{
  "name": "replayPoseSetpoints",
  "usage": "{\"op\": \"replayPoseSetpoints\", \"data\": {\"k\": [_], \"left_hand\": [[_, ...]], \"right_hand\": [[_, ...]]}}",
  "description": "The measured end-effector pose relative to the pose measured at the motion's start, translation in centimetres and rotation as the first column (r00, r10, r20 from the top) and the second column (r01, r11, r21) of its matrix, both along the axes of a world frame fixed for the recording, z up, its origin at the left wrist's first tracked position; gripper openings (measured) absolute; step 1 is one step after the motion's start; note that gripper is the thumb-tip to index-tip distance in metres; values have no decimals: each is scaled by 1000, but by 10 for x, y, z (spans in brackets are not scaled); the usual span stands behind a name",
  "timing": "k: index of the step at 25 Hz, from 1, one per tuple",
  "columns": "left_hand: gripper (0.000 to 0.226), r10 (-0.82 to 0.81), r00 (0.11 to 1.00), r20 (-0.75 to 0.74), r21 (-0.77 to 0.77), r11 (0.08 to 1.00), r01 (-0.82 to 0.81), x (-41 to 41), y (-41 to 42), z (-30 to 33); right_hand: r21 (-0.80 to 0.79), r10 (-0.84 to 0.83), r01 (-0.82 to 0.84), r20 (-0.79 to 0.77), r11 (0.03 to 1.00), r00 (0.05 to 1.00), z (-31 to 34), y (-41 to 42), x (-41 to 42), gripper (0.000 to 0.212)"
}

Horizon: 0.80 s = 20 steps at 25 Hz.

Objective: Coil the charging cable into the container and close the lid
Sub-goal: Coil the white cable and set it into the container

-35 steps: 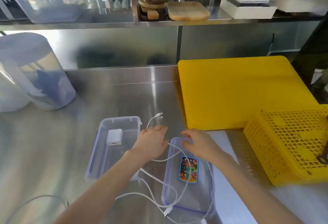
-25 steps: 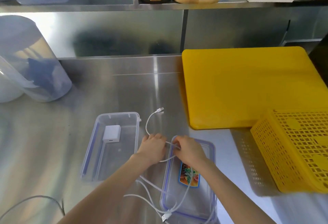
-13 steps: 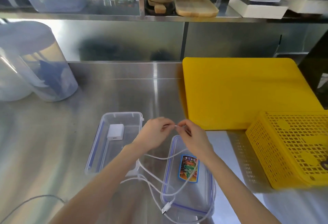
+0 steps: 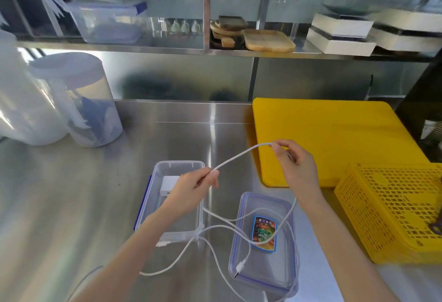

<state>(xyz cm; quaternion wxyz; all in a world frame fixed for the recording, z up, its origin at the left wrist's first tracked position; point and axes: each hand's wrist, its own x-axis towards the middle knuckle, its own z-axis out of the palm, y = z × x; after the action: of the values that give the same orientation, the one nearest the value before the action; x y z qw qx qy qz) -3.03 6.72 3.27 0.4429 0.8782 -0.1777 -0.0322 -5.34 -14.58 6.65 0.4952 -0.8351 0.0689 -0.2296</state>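
Note:
A white charging cable (image 4: 239, 156) stretches between both hands above the steel counter. My left hand (image 4: 191, 189) pinches it over the clear container (image 4: 177, 166), which holds a white charger block (image 4: 168, 184). My right hand (image 4: 296, 168) pinches the cable farther right, raised near the yellow board. Loose cable loops trail down across the counter and over the clear lid (image 4: 263, 275), which lies flat to the right of the container with a colourful sticker (image 4: 264, 233) on it. One plug end (image 4: 239, 269) rests on the lid.
A yellow cutting board (image 4: 334, 134) lies at the right, a yellow perforated basket (image 4: 394, 208) in front of it. Tall clear plastic canisters (image 4: 79, 101) stand at the left. A shelf above the counter carries wooden boards, white boxes and a plastic tub.
Both hands have lifted off the lid with the cable and drawn apart, my right hand moving up and right, pulling a straight length taut between them.

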Motion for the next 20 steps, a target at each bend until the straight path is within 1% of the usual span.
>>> {"op": "replayPoseSetpoints", "data": {"k": [3,5,8,9,10,11,12,13,14,15,16,17,18,19,20], "left_hand": [[38,5,1000,14,15,1000,-5,4,7,4],[38,15,1000,-17,0,1000,-15,5,10,5],[37,48,992,-116,-77,995,-57,6,14,3],[37,59,985,-160,-132,988,-81,5,15,3],[37,61,973,-221,-223,968,-111,2,14,4],[37,44,953,-301,-341,928,-150,-1,12,5],[37,5,925,-379,-460,867,-193,-4,8,6],[37,-50,899,-436,-575,783,-235,-6,4,8],[36,-117,874,-472,-684,674,-279,-6,0,10],[35,-190,853,-486,-775,545,-320,-5,-4,13],[34,-254,838,-483,-835,422,-353,-4,-6,18],[32,-292,831,-474,-863,340,-373,-2,-8,22],[31,-302,831,-467,-873,309,-378,-1,-10,25],[30,-286,837,-466,-869,324,-374,-1,-11,28],[30,-257,846,-468,-857,366,-363,-1,-12,28]], "right_hand": [[4,-54,54,31,999,998,0,5,4,20],[-13,-97,98,50,995,994,1,6,7,21],[-18,-111,112,40,994,993,-1,7,10,22],[-35,-100,100,13,994,995,-3,9,10,22],[-67,-83,81,-26,994,996,-7,10,10,22],[-121,-64,54,-77,991,995,-11,12,10,23],[-188,-39,12,-138,982,990,-16,16,9,24],[-248,0,-52,-204,967,979,-22,20,8,26],[-282,54,-133,-272,950,961,-28,26,7,28],[-292,115,-221,-340,931,933,-34,33,4,30],[-303,173,-308,-400,902,900,-39,40,1,32],[-325,218,-384,-446,865,868,-43,48,-4,34],[-349,248,-443,-480,826,842,-46,54,-9,36],[-368,269,-488,-508,791,818,-48,59,-13,38],[-379,286,-531,-539,758,792,-46,62,-17,40]]}}
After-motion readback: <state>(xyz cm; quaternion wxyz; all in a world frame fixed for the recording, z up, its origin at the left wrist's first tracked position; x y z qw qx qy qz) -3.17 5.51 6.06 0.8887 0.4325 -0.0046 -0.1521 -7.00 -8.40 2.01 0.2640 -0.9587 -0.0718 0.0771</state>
